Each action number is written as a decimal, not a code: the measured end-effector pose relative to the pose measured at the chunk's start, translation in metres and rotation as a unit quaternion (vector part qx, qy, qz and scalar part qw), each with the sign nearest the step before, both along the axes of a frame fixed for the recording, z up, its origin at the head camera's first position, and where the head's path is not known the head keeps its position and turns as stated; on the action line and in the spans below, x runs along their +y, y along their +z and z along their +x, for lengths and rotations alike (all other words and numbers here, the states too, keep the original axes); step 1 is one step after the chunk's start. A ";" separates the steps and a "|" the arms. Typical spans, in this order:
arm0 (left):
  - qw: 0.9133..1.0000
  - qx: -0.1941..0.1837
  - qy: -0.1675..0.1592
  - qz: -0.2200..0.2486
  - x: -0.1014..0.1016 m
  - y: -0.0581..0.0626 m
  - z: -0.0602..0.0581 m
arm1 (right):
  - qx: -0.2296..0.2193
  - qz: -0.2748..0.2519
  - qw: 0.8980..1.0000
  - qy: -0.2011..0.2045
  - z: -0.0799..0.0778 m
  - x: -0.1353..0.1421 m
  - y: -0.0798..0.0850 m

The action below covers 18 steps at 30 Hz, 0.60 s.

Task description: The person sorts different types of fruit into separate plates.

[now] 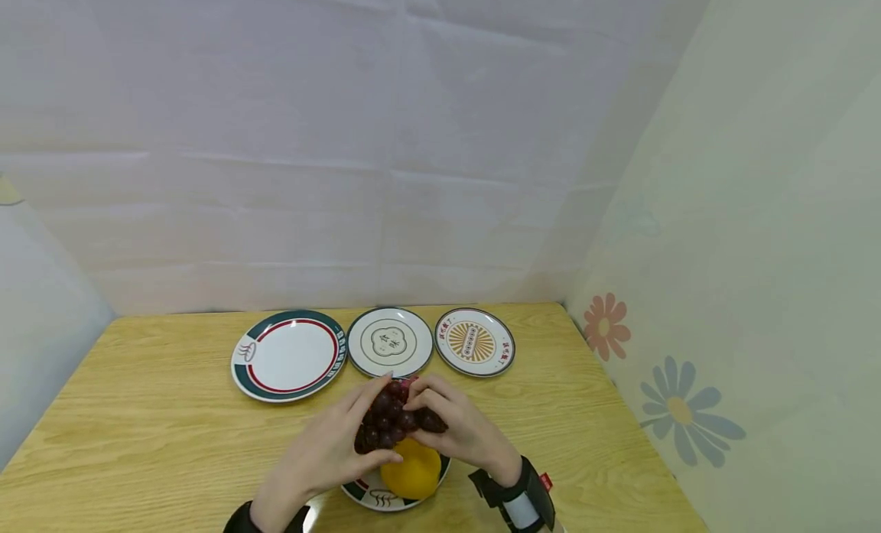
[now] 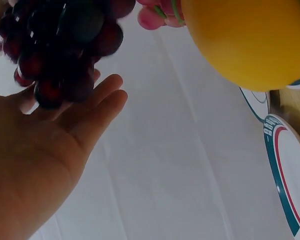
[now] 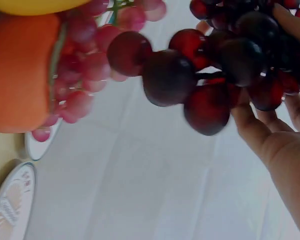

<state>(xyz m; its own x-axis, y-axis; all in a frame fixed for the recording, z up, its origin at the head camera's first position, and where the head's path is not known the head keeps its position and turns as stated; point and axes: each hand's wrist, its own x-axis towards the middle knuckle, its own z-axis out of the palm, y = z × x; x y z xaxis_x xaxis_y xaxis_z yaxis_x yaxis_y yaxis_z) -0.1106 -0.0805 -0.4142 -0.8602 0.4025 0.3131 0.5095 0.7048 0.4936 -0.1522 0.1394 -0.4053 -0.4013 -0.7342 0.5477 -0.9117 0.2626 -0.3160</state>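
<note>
A bunch of dark red grapes (image 1: 382, 420) is held up between the two hands. My right hand (image 1: 463, 428) grips it, its thumb and fingers on opposite sides in the right wrist view. My left hand (image 1: 329, 443) stays spread beside the bunch, fingers extended against its left side and thumb apart from it. Just below is a yellow fruit (image 1: 411, 470) on a plate (image 1: 381, 502) with a green and red rim. Pink grapes (image 3: 92, 65) and an orange fruit (image 3: 22, 72) show in the right wrist view; the hands mostly hide them from above.
Along the table's back edge stand a large green-rimmed plate (image 1: 290, 357), a white plate with a line emblem (image 1: 372, 349) and a plate with an orange sunburst (image 1: 475, 342). The wooden table (image 1: 172, 441) meets cloth-covered walls at the back and right.
</note>
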 end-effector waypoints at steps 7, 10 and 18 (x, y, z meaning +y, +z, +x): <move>0.998 0.045 0.034 0.025 0.011 0.002 -0.008 | 0.027 -0.009 1.000 -0.007 0.001 -0.007 0.008; 0.995 0.072 0.066 0.029 0.010 0.003 -0.012 | 0.018 -0.006 1.000 -0.021 0.001 -0.008 0.008; 0.982 0.030 0.177 0.052 -0.039 0.000 -0.055 | -0.027 0.037 0.992 -0.121 -0.001 0.009 0.003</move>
